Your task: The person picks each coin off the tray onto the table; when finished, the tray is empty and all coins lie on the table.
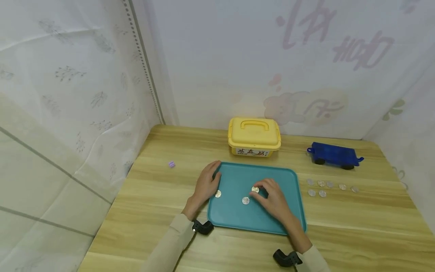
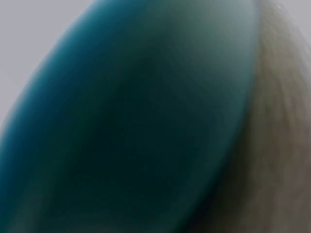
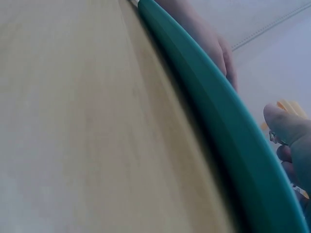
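A teal tray (image 1: pixel 272 173) lies on the wooden table with a silver coin (image 1: pixel 246 200) near its middle and a gold-coloured coin (image 1: pixel 218 193) by its left edge. My left hand (image 1: pixel 205 183) rests on the tray's left rim near the far corner, fingers loosely extended. Over the middle of the tray, my right hand (image 1: pixel 272 198) pinches another gold-coloured coin (image 1: pixel 255 189) between thumb and forefinger. In the right wrist view the thumb (image 3: pixel 286 124) shows beyond the tray wall (image 3: pixel 214 107). Only the blurred tray (image 2: pixel 146 121) and tabletop fill the left wrist view.
Behind the tray stands a yellow lidded box (image 1: pixel 254 136) with a handle. A blue wheeled toy cart (image 1: pixel 334 155) is at the back right. Several coins (image 1: pixel 321 183) lie right of the tray. A small purple piece (image 1: pixel 171 164) sits at the left.
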Demonstrator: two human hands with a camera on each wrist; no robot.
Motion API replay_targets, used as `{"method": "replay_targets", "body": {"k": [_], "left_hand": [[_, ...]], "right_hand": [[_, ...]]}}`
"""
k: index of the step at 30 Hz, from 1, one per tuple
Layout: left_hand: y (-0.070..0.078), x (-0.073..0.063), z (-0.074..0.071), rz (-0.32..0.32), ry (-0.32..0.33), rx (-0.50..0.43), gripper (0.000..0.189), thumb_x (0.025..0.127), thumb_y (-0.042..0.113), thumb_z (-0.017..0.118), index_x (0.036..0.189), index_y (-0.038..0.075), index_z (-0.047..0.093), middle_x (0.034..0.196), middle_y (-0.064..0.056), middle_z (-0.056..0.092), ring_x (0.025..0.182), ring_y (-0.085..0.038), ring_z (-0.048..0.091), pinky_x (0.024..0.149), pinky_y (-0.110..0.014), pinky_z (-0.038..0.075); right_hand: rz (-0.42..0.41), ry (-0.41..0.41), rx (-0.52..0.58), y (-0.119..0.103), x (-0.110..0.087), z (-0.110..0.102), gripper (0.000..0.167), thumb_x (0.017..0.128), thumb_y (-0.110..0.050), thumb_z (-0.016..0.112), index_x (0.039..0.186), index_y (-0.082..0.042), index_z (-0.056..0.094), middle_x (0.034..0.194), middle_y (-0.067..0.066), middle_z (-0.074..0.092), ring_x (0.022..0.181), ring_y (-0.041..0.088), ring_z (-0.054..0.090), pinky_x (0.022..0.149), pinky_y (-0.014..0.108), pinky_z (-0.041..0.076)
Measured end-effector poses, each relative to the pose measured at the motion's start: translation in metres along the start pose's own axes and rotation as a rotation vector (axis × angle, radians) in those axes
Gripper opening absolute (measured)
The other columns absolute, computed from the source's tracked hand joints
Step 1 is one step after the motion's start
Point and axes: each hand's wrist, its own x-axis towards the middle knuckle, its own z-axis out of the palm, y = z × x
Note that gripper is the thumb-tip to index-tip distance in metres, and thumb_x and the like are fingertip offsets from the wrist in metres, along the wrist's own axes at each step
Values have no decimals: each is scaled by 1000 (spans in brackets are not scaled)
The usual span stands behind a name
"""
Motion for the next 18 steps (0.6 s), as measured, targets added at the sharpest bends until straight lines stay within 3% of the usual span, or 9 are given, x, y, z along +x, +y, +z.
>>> {"method": "replay_targets", "body": {"k": [7,18], "left_hand": [[1,1,0,-6,-3,-5,45,102,12,53,146,0,49,150,-16,49,142,-32,43,119,-48,35],[0,2,1,-25,-15,-13,45,103,13,52,146,2,48,151,-14,48,143,-31,42,119,-48,34]], "right_hand": [[4,37,0,8,-2,-14,28,75,-16,87,96,-12,69,91,-1,66,88,14,58,78,33,49],[100,111,-57,34,-14,-57,27,77,-9,85,100,-8,71,97,4,67,92,14,56,82,27,45]]}}
